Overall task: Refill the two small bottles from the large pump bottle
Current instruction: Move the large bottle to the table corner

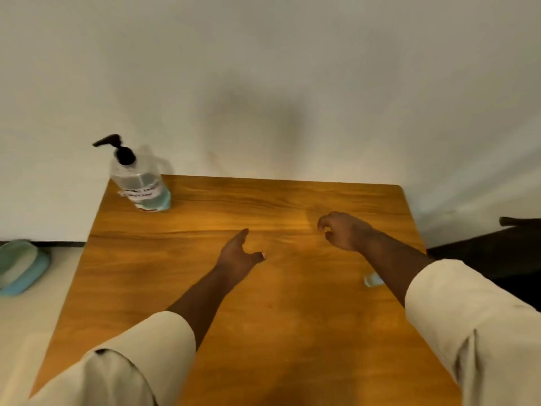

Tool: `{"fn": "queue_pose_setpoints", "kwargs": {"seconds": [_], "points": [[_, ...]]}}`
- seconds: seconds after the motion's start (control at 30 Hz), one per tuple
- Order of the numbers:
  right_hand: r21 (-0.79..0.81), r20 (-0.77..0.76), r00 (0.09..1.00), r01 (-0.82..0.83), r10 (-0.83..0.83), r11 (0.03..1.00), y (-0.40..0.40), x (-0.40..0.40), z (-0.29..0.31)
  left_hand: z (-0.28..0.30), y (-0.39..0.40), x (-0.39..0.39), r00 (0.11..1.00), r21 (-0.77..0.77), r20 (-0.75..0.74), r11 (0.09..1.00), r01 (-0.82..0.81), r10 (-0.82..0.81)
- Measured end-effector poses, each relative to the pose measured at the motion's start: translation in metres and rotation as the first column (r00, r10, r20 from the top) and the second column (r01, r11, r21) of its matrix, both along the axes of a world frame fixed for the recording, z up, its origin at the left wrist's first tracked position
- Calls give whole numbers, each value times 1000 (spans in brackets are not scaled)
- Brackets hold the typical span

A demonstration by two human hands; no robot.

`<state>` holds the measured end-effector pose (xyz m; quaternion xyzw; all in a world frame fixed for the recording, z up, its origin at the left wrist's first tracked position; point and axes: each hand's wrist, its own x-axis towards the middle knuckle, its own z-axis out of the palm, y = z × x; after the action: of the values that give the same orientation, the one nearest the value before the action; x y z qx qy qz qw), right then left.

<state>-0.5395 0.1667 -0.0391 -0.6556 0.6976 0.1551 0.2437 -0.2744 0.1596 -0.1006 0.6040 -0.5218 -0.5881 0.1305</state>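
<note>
The large clear pump bottle [140, 183] with a black pump head and a white label stands upright at the far left corner of the wooden table [205, 288]. My left hand [238, 254] hovers over the middle of the table, fingers stretched forward and thumb apart, holding nothing. My right hand [344, 231] hangs to its right with fingers loosely curled and empty. A small pale blue object [373, 279], blurred, peeks out from under my right forearm; I cannot tell whether it is one of the small bottles. No other small bottle shows.
A plain wall runs right behind the table. On the floor at the left lies a green and blue cushion-like thing [22, 266]. Dark furniture [497, 253] stands at the right beside the table's edge.
</note>
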Motion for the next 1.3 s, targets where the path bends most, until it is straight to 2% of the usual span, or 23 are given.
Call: {"fn": "queue_pose_setpoints", "kwargs": {"seconds": [0.1,0.23,0.37,0.5,0.63,0.77,0.9,1.07,1.2,1.3], "points": [[130,30,999,7,-11,992,27,-58,10,5,26,-56,989,-36,43,989,145,-144],[278,110,992,-83,54,957,62,-124,12,6,65,-132,944,-81,115,944,319,-309],[202,191,979,-108,69,973,91,-166,-5,4,101,-201,863,-114,236,869,481,-446],[133,259,957,-171,132,976,102,-174,-21,6,117,-247,838,-179,368,853,490,-403],[-31,280,952,-120,124,992,108,-168,-43,7,123,-279,802,-157,464,856,493,-376],[-133,364,930,0,49,991,114,-166,-67,-6,121,-290,871,-191,431,919,345,-238],[-174,419,907,37,40,984,110,-172,-77,-18,111,-296,896,-234,405,926,295,-183],[-248,449,894,138,-12,959,70,-214,-67,-16,54,-319,877,-298,443,892,339,-185],[-280,477,875,247,-89,927,18,-259,-59,-9,-14,-355,850,-317,466,850,420,-246],[-276,411,900,275,-146,921,-16,-287,-59,-9,-58,-385,836,-335,478,824,457,-269]]}}
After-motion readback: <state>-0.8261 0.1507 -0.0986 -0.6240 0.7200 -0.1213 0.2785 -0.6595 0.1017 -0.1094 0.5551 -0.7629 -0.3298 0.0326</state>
